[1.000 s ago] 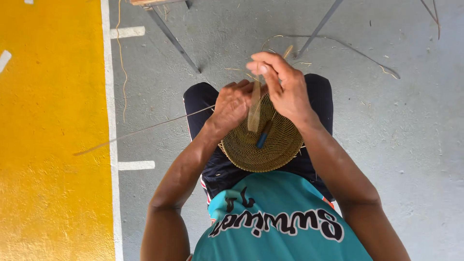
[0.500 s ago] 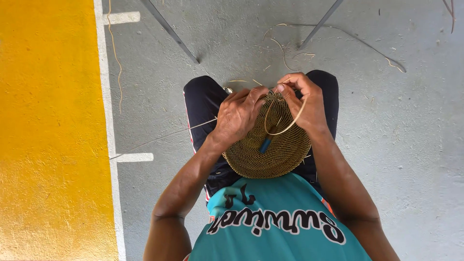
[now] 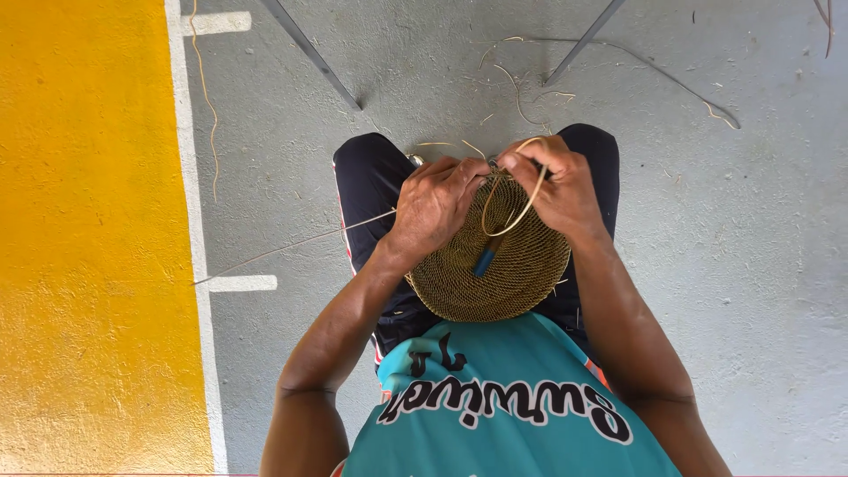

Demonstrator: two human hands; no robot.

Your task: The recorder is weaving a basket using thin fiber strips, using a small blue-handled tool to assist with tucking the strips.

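as strand loop (image 3: 517, 199) shrinks, hands still gripping disc (image 3: 495, 256)

The person wears a sleeveless teal jersey (image 3: 503, 406) with dark lettering outlined in white across the chest and a thin orange-red trim at the sides. Dark shorts (image 3: 371, 185) cover both thighs, with a red-and-white stripe down the left edge. Both arms are bare.

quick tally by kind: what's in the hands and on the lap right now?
Woven round disc, on the lap, gripped at its far rim by left hand and right hand: 1
Looped pale strand at the right hand's grip: 1
Long thin strand trailing left over the floor: 1
Blue-handled tool lying on the disc: 1
Total: 4
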